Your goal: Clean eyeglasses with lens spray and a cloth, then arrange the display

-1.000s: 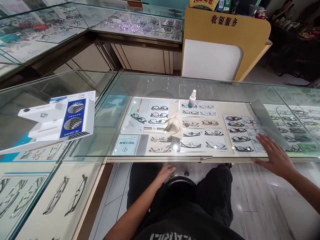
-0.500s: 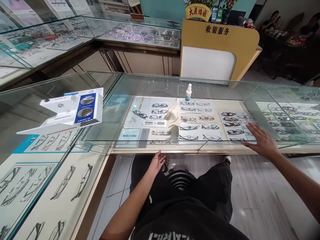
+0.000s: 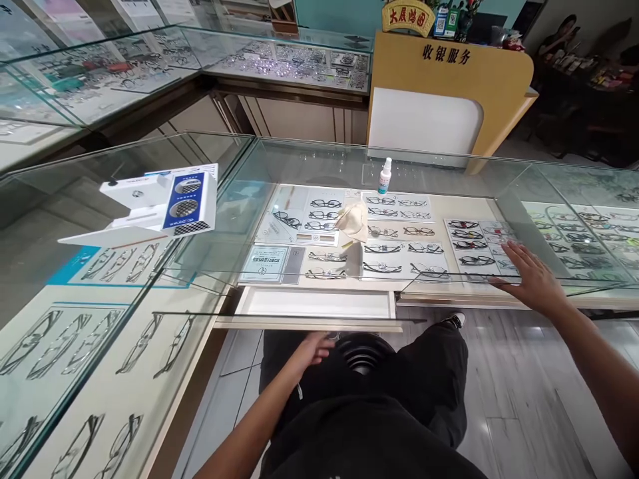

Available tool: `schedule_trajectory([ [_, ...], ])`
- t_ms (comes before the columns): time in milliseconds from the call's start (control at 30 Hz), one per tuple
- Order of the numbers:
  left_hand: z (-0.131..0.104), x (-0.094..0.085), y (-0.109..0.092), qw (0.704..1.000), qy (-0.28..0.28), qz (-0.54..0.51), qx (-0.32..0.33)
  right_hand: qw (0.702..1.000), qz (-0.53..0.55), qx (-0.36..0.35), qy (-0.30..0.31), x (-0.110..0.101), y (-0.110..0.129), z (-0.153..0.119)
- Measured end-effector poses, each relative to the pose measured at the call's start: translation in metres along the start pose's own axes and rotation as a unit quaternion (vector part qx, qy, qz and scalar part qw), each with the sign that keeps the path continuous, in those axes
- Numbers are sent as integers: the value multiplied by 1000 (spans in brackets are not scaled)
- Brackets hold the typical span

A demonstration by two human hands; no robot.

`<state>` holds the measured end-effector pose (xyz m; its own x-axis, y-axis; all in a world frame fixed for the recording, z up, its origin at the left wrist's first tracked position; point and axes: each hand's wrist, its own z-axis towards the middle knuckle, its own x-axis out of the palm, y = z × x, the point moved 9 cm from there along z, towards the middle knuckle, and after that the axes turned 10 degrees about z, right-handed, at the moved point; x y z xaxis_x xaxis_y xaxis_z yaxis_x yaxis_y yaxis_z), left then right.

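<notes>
My left hand [image 3: 313,348] is at the front edge of a shallow white drawer [image 3: 314,304], with its fingers curled against the front from below. Part of the fingertips is hidden by the drawer front. The drawer stands partly out from the glass display case, and the visible part of its inside is bare white. My right hand [image 3: 535,279] lies flat on the glass top, fingers spread, above a tray of glasses [image 3: 472,243]. On the glass are a crumpled beige cloth [image 3: 353,221] and a small white spray bottle [image 3: 385,176].
An opened blue-and-white box [image 3: 187,203] sits on the left glass counter. Rows of glasses [image 3: 382,269] lie under the glass. A black round stool [image 3: 363,352] is between my legs. Beyond stand a yellow cashier desk [image 3: 504,73] and, far right, a person [image 3: 562,36].
The drawer has slid out toward me, with my left hand moving back along with it. My right hand keeps its place on the glass. The view has shifted slightly.
</notes>
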<state>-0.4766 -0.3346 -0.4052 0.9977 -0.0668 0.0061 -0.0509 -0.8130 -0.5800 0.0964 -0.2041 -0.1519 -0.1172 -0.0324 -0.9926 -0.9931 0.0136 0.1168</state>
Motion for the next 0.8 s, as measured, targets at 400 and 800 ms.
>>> schedule_trajectory([
  [400, -222, 52, -322, 658, -77, 570, 486, 971, 205, -111, 57, -53, 259, 88],
  [800, -96, 28, -366, 414, -197, 713, 531, 935, 317, -61, -148, -21, 227, 166],
])
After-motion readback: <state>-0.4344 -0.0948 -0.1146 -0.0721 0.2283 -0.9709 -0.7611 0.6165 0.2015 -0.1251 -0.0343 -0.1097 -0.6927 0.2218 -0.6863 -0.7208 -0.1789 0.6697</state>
